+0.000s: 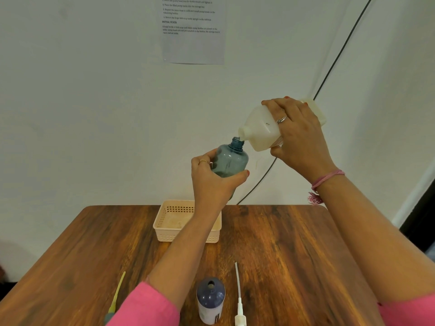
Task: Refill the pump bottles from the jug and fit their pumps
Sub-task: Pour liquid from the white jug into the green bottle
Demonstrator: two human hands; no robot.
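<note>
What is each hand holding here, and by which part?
The left hand holds the blue bottle around its lower body. The right hand holds the white jug, tilted, around its body near the base end.

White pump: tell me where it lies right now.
The white pump lies flat on the wooden table at the bottom centre of the head view, just right of the standing dark-capped bottle, its tube pointing away toward the basket.
</note>
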